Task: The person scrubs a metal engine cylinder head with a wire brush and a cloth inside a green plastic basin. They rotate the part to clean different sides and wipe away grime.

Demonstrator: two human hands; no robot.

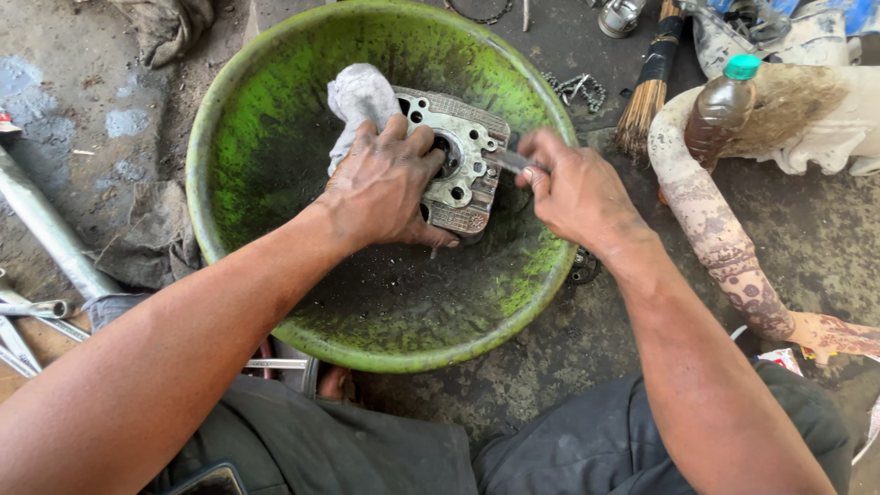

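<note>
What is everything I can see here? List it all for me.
Basin: one, green, grimy, centre, on the ground.
Engine part: one, grey finned metal, held over the basin.
Rag: one, pale grey, under the left hand against the part.
Blade: one, thin grey metal, in the right hand, tip on the part.
Bottle: one, brown with green cap, upper right.
Brush: one, straw bristles, top right.
Pipe: one, rusty bent, right.
Chain: one, grey, beyond the basin.
Wrenches: several, silver, left edge.
Left hand: grips the part.
Right hand: holds the blade.
</note>
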